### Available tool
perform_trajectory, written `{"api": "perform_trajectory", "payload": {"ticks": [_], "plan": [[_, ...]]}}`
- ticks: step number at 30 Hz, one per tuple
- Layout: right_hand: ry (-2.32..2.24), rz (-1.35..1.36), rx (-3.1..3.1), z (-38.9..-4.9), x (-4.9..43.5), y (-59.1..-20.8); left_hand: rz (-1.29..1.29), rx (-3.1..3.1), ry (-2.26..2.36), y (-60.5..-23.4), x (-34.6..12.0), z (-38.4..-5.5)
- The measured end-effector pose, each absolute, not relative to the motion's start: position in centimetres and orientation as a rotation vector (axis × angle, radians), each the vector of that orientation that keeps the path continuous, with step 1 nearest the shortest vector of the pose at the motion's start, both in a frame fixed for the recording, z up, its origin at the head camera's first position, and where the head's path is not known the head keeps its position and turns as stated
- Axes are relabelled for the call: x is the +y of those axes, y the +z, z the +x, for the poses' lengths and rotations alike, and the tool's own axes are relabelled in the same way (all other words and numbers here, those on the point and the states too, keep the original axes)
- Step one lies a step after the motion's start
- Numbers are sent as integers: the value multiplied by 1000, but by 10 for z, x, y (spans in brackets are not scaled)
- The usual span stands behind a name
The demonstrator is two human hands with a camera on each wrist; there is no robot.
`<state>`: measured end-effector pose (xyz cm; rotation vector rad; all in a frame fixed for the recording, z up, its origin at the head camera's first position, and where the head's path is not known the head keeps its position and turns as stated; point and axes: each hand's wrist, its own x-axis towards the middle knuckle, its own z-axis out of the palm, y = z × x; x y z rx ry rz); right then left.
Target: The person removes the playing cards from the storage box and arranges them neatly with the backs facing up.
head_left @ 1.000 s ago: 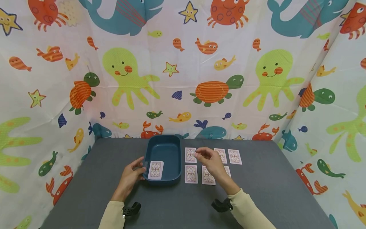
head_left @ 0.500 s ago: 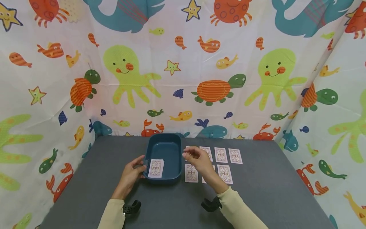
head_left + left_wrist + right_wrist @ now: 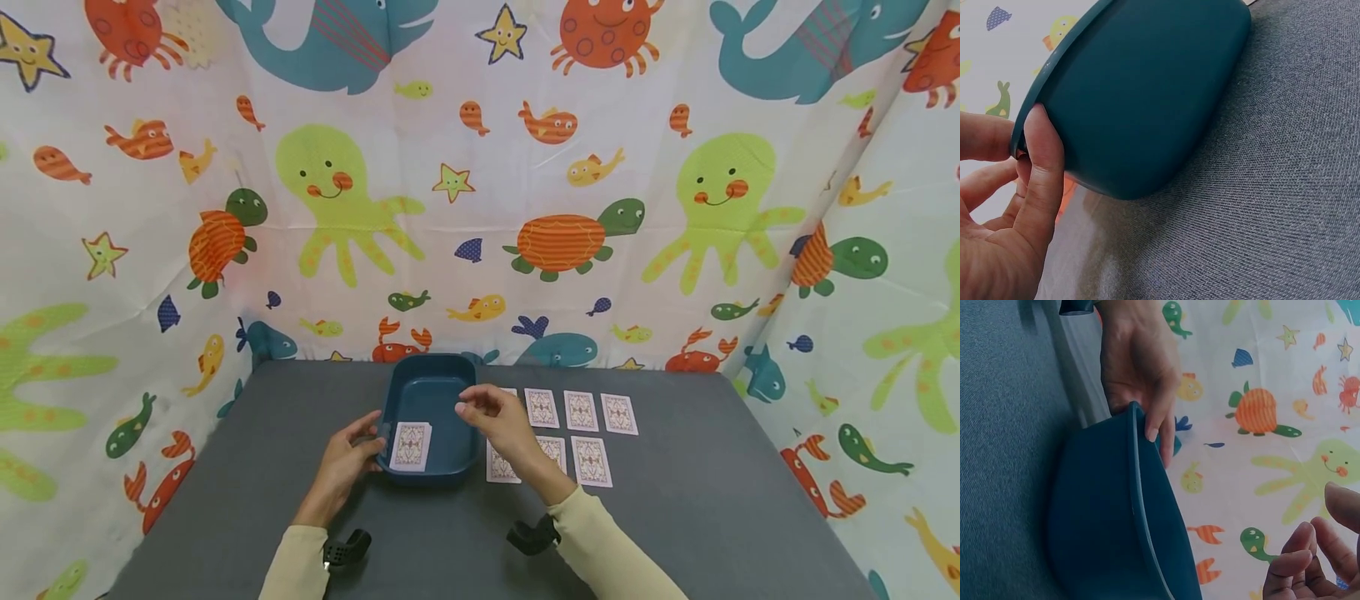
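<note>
Below the centre of the head view, a little to the left, a deep blue tray [image 3: 420, 400] sits on the grey table [image 3: 712, 500]. A small stack of face-down cards [image 3: 410, 447] lies inside it, at the lower left corner; how many it holds is hard to tell. The left hand [image 3: 343, 462] grips the tray's left rim, its thumb pressed to the outer wall and fingers hooked over the edge, as the left wrist view shows. The right hand [image 3: 501, 421] hangs over the tray's right rim, fingers loosely curled and thumb apart from them. To the right of the tray lie an upper row of four cards [image 3: 581, 412] and a lower row of three cards [image 3: 592, 461], the leftmost ones partly hidden by the right hand and forearm. Pale yellow sleeves [image 3: 615, 542] enter from the bottom edge; a sea-animal cloth [image 3: 465, 217] fills the upper frame.
</note>
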<state>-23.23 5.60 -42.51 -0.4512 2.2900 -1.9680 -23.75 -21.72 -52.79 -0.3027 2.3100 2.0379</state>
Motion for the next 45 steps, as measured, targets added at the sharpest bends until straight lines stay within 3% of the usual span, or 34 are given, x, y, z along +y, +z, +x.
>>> {"api": "perform_trajectory", "payload": {"ticks": [26,33,45], "plan": [[-1956,-463,2276,-241,34,-427,-287,2300,2053,-528,-217,-240],[-1932,-429,2318,-264,19,-459,-285,2303,2056,-526,-216,-239],[-1833,-415,2396,-279,-1,-473,-308,2310,2038,-528,-217,-238]]}}
